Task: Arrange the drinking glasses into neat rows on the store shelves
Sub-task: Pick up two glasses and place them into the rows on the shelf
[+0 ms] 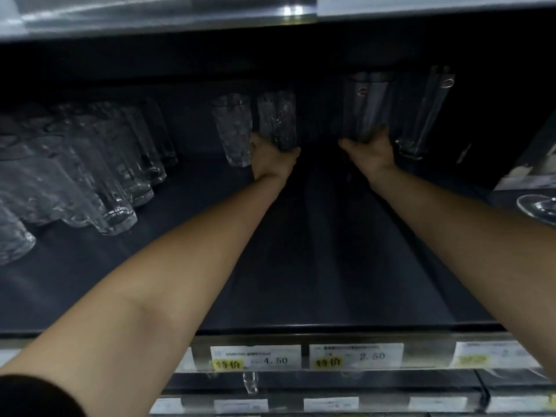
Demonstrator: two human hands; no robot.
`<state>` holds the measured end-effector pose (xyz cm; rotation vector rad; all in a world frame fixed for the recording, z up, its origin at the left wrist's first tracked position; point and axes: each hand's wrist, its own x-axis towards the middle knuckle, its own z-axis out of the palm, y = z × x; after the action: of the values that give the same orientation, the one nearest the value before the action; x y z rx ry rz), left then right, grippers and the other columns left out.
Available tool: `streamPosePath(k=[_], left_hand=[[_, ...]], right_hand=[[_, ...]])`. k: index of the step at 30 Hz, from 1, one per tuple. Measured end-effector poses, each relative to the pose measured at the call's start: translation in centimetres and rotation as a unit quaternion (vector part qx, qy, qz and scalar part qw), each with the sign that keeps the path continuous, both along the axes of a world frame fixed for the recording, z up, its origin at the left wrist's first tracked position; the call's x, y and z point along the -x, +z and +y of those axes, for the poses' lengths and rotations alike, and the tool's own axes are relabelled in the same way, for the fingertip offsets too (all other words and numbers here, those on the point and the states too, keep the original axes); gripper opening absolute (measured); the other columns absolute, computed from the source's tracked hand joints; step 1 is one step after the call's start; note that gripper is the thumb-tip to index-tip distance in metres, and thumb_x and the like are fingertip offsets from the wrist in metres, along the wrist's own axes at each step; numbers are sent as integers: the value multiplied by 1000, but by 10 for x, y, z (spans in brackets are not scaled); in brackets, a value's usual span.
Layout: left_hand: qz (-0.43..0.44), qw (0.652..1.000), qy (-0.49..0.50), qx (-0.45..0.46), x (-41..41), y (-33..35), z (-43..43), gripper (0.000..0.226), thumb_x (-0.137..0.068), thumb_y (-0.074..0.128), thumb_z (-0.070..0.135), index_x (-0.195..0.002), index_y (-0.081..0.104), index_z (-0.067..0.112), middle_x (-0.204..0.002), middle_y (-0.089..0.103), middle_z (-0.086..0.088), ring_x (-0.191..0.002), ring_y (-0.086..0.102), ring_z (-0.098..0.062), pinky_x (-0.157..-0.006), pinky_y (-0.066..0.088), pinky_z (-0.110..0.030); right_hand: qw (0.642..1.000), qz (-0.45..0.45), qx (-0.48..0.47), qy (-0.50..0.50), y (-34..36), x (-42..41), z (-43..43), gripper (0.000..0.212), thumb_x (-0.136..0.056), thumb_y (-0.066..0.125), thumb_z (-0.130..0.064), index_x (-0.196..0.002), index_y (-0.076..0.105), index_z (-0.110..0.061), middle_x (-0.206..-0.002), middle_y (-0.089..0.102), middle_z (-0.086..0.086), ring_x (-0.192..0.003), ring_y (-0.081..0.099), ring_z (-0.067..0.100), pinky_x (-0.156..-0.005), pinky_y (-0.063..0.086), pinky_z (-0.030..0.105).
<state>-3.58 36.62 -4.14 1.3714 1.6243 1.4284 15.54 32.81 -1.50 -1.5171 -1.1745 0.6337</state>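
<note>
While left hand (271, 161) grips tumbler (278, 118), right hand (372, 154) grips tall glass (368, 100).

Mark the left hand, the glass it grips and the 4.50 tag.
left hand (272, 161): head view, back of the hand.
glass (278, 118): head view, middle of its textured wall.
4.50 tag (255, 356): head view, centre of the label.

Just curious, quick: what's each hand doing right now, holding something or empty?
Left hand: grip closed round the base of a textured glass.
Right hand: grip closed round the base of a tall smooth glass.
</note>
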Motion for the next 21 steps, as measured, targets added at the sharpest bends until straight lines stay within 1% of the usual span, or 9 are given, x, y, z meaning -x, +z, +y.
streamPosePath(k=[3,5,6,8,10,11,14,18,21], left_hand=[[23,999,-43,-11,0,11,-26,103,-57,85,47,-139,25,27,-138,44,-7,-120,52,-22,-98,53,-38],[15,996,-87,-5,4,14,-41,106,-64,89,36,-146,24,22,-138,44,-2,-123,47,-18,-104,49,-38],[2,993,-115,11,8,18,-52,108,-63,90,33,-148,25,19,-136,45,1,-123,48,-17,-103,50,-38],[-12,984,-173,45,18,24,-75,108,-54,93,36,-144,37,18,-131,55,3,-119,57,-19,-91,57,-41],[7,973,-223,56,30,29,-104,86,-59,93,32,-132,48,24,-123,62,-1,-112,62,-19,-80,61,-39],[20,971,-235,51,36,31,-118,76,-63,91,28,-127,50,26,-120,63,-1,-111,62,-17,-77,61,-35],[23,968,-248,40,57,38,-164,77,-65,91,31,-130,52,17,-115,68,0,-107,65,-13,-73,60,-27],[19,974,-224,-5,97,55,-225,44,-75,85,12,-112,63,4,-102,72,-9,-91,68,-8,-75,55,-23],[18,975,-218,-40,133,71,-275,26,-77,81,2,-94,61,5,-88,64,-11,-76,62,-8,-67,50,-15]], right_hand=[[999,19,4,29,1,2,-21,71,-78,79,-31,-136,41,-15,-121,60,-2,-104,60,13,-91,50,23],[998,24,9,49,1,3,-34,51,-74,80,-29,-116,52,-23,-112,68,2,-92,66,12,-85,56,28],[998,24,11,63,3,5,-44,40,-76,80,-26,-106,55,-26,-106,70,4,-84,66,11,-77,57,26],[995,16,23,101,8,7,-64,29,-79,80,-20,-95,57,-28,-94,69,0,-76,63,8,-69,55,20],[990,4,46,135,11,10,-86,23,-80,80,-20,-90,59,-22,-83,66,-2,-71,62,8,-65,54,22],[987,-1,57,153,12,13,-98,23,-79,80,-20,-87,59,-18,-77,65,-1,-67,60,8,-60,52,23],[979,17,61,192,12,30,-132,36,-73,82,-22,-95,53,-17,-77,62,0,-66,60,8,-56,48,23],[975,77,28,207,14,73,-184,58,-77,77,-3,-125,50,-19,-99,63,3,-83,61,10,-71,51,24],[964,100,10,247,24,111,-219,70,-61,79,-11,-126,54,-17,-107,68,9,-95,66,18,-79,53,34]])
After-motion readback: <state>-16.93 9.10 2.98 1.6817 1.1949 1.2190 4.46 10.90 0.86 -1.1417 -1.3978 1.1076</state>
